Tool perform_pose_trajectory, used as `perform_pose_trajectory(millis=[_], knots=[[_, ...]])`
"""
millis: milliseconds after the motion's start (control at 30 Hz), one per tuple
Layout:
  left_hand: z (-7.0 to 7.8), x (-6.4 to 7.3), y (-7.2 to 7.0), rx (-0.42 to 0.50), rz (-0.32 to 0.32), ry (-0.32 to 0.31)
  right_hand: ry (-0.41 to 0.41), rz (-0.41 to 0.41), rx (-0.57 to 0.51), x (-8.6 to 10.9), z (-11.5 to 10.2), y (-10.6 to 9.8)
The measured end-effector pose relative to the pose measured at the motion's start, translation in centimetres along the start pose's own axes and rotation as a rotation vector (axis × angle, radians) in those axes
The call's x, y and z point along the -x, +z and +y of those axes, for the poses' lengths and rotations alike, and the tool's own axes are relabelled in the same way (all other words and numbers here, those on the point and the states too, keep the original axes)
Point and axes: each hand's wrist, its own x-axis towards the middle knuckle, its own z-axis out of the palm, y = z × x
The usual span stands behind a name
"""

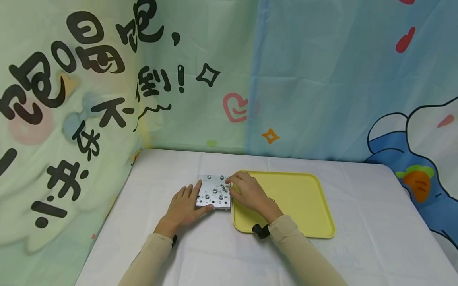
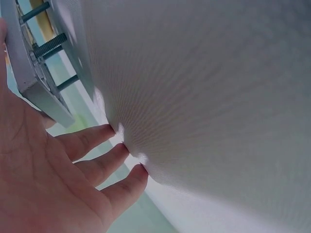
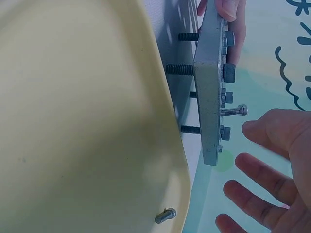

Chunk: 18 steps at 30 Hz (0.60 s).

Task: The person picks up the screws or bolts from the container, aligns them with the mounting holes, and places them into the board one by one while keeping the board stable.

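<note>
A silver metal plate (image 1: 205,185) set with several bolts stands above the white cloth, shanks poking out beneath it, as the right wrist view shows. My left hand (image 1: 183,206) holds its left side between thumb and index finger; the other fingertips (image 2: 121,150) touch the cloth. One bolt (image 3: 234,111) sticks up higher from the plate than the others. Beside that bolt is my right hand (image 1: 248,193), its fingers loosely spread and nothing in them. The thumb tip (image 3: 252,130) lies close to the bolt head, with a small gap between.
A yellow tray (image 1: 297,202) lies just right of the plate, under my right wrist. One loose bolt (image 3: 165,216) rests in it near the rim. White cloth (image 1: 372,222) covers the table, and printed curtains (image 1: 200,111) hang behind and to the left.
</note>
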Motion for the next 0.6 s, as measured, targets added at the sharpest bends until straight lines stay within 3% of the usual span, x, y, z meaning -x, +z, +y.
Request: perform_pose_trajectory(millis=[233,433,600], knots=[[0.1,0.0,-0.1,0.006,-0.007,-0.004,-0.072,-0.009,-0.004,0.0,-0.1,0.1],[0.1,-0.1,-0.1,-0.003,-0.008,-0.004,-0.011,-0.016,-0.001,0.5,0.3,-0.1],[0.1,0.0,-0.2,0.008,-0.011,-0.009,0.043,-0.01,0.011,2.0,1.7,-0.6]])
